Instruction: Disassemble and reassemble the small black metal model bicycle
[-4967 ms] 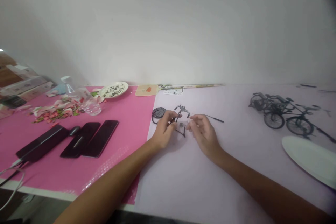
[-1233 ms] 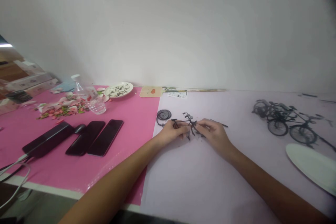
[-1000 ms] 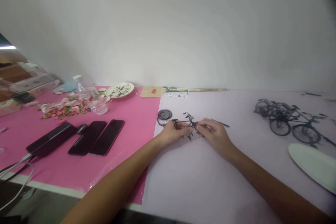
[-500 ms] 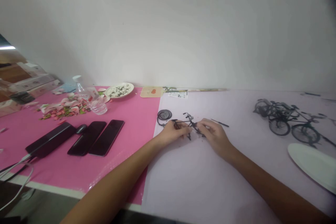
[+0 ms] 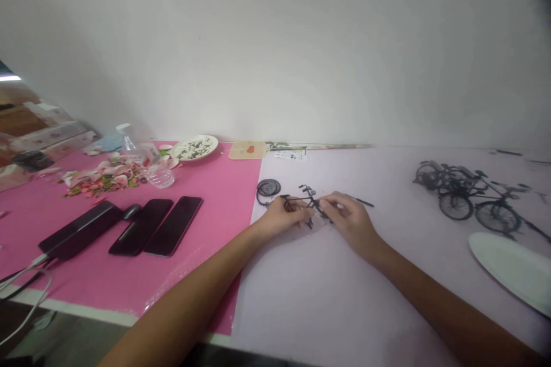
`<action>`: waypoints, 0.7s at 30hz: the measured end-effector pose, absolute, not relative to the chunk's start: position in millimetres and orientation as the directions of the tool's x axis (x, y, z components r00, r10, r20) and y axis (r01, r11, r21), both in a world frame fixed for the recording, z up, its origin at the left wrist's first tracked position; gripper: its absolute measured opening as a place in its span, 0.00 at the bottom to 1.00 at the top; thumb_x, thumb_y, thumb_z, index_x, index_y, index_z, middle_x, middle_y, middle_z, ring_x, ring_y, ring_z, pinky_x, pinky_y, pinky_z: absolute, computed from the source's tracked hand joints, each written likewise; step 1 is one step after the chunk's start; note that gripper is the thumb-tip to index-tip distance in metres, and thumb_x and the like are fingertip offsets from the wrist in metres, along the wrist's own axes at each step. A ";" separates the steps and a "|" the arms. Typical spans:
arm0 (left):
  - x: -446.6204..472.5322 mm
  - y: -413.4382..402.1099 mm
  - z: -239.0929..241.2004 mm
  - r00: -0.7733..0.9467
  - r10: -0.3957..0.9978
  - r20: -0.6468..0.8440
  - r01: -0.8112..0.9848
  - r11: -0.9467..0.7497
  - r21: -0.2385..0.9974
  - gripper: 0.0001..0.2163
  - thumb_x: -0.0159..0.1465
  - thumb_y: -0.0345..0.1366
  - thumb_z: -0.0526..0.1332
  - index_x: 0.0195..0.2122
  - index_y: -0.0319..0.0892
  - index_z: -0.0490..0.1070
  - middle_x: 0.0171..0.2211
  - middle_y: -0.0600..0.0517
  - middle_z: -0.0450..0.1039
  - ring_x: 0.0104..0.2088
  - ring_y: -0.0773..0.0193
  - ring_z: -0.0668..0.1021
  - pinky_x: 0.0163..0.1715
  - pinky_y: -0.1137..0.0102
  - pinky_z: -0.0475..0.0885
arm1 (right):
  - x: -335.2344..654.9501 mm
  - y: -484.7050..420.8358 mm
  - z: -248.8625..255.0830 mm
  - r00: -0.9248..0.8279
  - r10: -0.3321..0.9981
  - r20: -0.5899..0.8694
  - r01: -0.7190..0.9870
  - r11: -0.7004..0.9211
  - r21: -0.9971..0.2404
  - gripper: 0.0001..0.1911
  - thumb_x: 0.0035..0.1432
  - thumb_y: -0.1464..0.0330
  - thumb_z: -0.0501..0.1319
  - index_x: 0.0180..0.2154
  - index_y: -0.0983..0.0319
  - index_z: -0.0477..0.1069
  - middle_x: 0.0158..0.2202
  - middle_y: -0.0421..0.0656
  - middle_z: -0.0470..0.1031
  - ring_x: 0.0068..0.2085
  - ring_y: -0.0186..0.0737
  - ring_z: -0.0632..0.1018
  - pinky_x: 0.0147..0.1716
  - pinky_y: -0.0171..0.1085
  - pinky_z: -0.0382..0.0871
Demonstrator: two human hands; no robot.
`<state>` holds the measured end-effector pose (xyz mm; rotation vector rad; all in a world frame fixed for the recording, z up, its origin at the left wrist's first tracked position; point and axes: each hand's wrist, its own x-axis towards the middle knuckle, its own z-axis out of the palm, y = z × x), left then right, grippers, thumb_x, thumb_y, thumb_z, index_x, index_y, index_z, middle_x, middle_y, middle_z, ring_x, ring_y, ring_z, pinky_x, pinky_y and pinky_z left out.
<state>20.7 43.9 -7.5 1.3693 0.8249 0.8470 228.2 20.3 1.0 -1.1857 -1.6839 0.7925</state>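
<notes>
A small black model bicycle frame (image 5: 298,199) with handlebars is held between both hands, just over the pale sheet. My left hand (image 5: 284,217) is closed on its rear and lower part, thumb toward the middle. At its front end, below the handlebars, the fingers of my right hand (image 5: 344,215) pinch the dark fork area; the fingertips hide the exact grip. Beyond my left hand lie loose spoked wheels (image 5: 268,187) with a black ring-shaped part. A thin black screwdriver-like tool (image 5: 364,202) rests behind my right hand.
Several assembled model bicycles (image 5: 469,192) stand in a cluster at the right, near a white plate (image 5: 512,269). On the pink sheet lie two phones (image 5: 174,226), a black power bank-like box (image 5: 80,232), a plastic bottle (image 5: 150,163), artificial petals (image 5: 107,178) and a plate of bits (image 5: 194,148).
The view has shifted very slightly. Both hands stay on the model bicycle frame, the right one drawn in a touch closer to its front.
</notes>
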 end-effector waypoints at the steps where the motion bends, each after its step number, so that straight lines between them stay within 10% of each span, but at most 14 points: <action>1: 20.8 43.6 -7.1 0.469 0.883 -0.007 -0.026 0.022 0.999 0.17 0.56 0.48 0.74 0.32 0.37 0.77 0.23 0.53 0.74 0.22 0.68 0.73 0.27 0.71 0.70 | 228.5 20.7 -0.1 -0.133 0.942 0.307 0.359 0.335 -0.871 0.14 0.68 0.56 0.63 0.36 0.58 0.78 0.35 0.44 0.76 0.38 0.45 0.74 0.36 0.39 0.66; 21: 19.3 42.2 -4.8 0.471 0.882 -0.015 0.021 0.006 1.000 0.19 0.58 0.51 0.72 0.29 0.38 0.75 0.22 0.53 0.73 0.23 0.67 0.73 0.28 0.70 0.71 | 228.6 21.5 1.0 -0.157 0.948 0.278 0.328 0.316 -0.890 0.17 0.67 0.53 0.63 0.35 0.59 0.79 0.35 0.44 0.77 0.38 0.45 0.76 0.32 0.38 0.67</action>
